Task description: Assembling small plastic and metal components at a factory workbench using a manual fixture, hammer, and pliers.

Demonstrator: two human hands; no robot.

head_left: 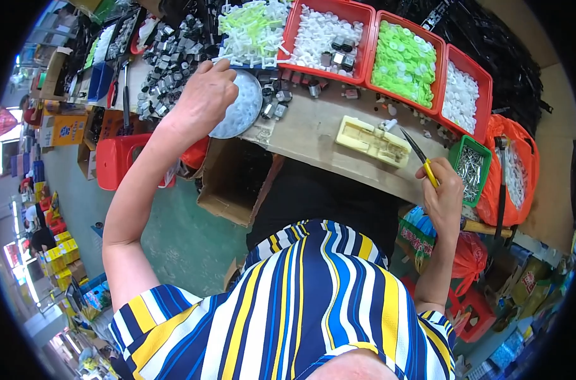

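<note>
My left hand (pixel 206 95) reaches over the bench beside a round dish (pixel 242 104) with a mottled bluish-white surface. Its fingers are bent together at the near edge of a heap of white and yellow-green plastic pieces (pixel 253 28); whatever they pinch is hidden. In my right hand (pixel 444 193) is a pointed tool with a yellow handle (pixel 432 174) and dark slim jaws, which could be pliers or scissors. The tool's tip points toward a pale yellow block fixture (pixel 373 142) lying on the bench. A small white part (pixel 388 125) rests at the fixture's far edge.
Red bins of white parts (pixel 329 31), green discs (pixel 403 60) and white pieces (pixel 460 95) line the back. A green box of metal pins (pixel 470 168) stands right, near a hammer (pixel 503 183). Small grey-black motors (pixel 174 60) are heaped left. A cardboard box (pixel 228 206) sits below.
</note>
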